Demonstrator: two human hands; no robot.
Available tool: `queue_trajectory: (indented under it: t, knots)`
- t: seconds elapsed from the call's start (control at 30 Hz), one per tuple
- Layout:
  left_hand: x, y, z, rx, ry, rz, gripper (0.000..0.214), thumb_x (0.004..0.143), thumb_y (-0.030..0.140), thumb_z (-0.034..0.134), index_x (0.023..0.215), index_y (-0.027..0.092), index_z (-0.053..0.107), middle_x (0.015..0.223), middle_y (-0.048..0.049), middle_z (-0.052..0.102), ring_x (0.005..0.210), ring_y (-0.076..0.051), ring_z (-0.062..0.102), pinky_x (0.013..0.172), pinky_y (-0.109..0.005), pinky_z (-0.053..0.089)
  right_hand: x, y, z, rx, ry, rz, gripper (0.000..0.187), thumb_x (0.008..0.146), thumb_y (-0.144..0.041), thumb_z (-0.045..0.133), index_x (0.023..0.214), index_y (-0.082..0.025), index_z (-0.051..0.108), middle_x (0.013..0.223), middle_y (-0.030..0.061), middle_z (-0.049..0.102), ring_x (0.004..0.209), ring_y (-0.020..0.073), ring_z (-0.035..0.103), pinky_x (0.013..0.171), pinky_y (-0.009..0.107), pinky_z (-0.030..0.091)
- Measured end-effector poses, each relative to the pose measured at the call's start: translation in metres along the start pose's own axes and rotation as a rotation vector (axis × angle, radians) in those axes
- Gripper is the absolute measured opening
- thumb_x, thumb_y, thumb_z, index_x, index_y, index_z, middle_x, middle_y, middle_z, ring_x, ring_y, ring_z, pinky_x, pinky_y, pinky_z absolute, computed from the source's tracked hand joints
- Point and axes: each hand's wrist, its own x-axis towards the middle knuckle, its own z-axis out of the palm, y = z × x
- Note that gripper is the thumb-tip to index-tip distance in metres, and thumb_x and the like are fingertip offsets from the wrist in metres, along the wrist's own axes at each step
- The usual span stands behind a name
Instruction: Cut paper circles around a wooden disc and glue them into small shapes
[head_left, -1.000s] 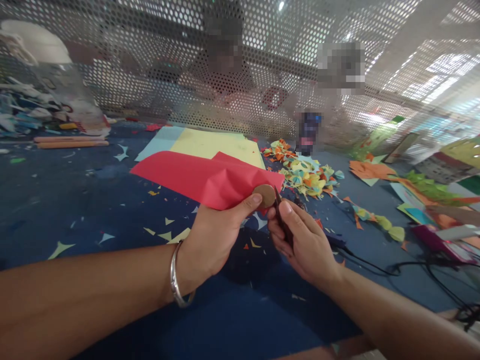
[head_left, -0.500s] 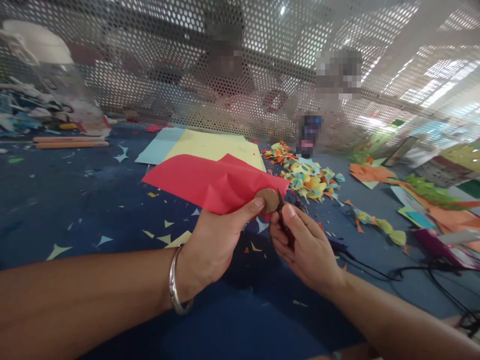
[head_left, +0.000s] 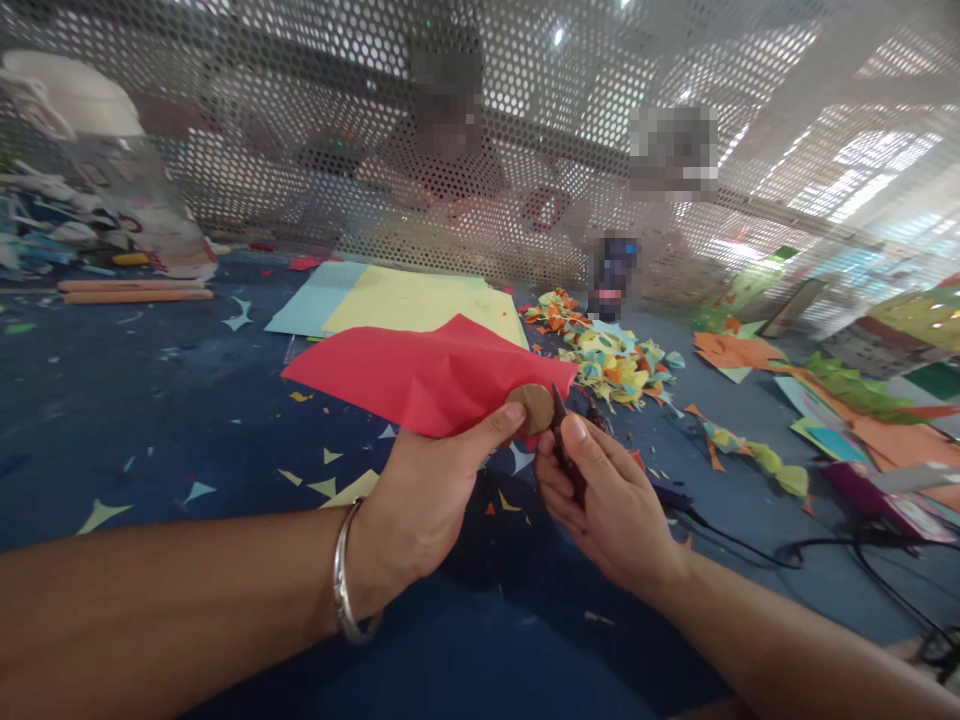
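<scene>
My left hand [head_left: 431, 490], with a silver bangle at its wrist, is closed on a sheet of red paper [head_left: 390, 375]. Its thumb presses a round brown disc [head_left: 535, 410], which looks like cardboard, flat against the paper near the right end. My right hand [head_left: 611, 495] is wrapped round a pair of small dark scissors [head_left: 568, 455]. Their blades point up at the disc's right edge, where the red paper lies; whether they are cutting into it is too small to tell. The fingers hide most of the scissors' handles.
Behind the red paper lie yellow sheets [head_left: 420, 300] and a light blue sheet [head_left: 311, 298]. Strung paper pieces [head_left: 619, 365] pile up to the right, near a black cable [head_left: 742, 545]. A clear bottle [head_left: 142, 190] stands back left before a perforated metal screen [head_left: 300, 130]. Paper scraps dot the blue table [head_left: 165, 400].
Both hands keep their grips on the red paper, disc and scissors. The scissors' blades have shifted only slightly beside the disc, and the whole view has moved a little.
</scene>
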Motion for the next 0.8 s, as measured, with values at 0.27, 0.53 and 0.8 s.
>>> queue_trajectory:
  t: [0.27, 0.53, 0.8]
  knots:
    - [-0.0017, 0.0054, 0.0060, 0.066, 0.056, 0.039, 0.016, 0.068, 0.023, 0.084, 0.079, 0.018, 0.074, 0.095, -0.0051, 0.076, 0.102, -0.026, 0.068, 0.098, -0.042, 0.053, -0.0001, -0.0016, 0.0017, -0.008, -0.004, -0.005, 0.040, 0.093, -0.054, 0.060, 0.076, -0.018, 0.057, 0.055, -0.0083, 0.038, 0.040, 0.0026, 0.028, 0.037, 0.014, 0.022]
    - [-0.0003, 0.0057, 0.0037, 0.164, 0.029, 0.087, 0.010, 0.074, 0.027, 0.079, 0.073, 0.019, 0.073, 0.087, -0.0047, 0.074, 0.098, -0.025, 0.067, 0.097, -0.042, 0.053, 0.0005, -0.0016, 0.0013, -0.039, 0.009, -0.015, 0.041, 0.091, -0.055, 0.062, 0.077, -0.018, 0.057, 0.055, -0.0088, 0.035, 0.042, 0.0030, 0.026, 0.038, 0.014, 0.022]
    - [-0.0003, 0.0033, 0.0003, 0.168, 0.079, 0.030, 0.018, 0.076, 0.024, 0.078, 0.090, 0.014, 0.072, 0.092, -0.0069, 0.074, 0.085, -0.020, 0.068, 0.083, -0.035, 0.057, 0.0007, -0.0020, 0.0018, -0.052, 0.026, -0.010, 0.041, 0.089, -0.055, 0.065, 0.076, -0.017, 0.057, 0.055, -0.0082, 0.036, 0.045, 0.0040, 0.026, 0.038, 0.014, 0.023]
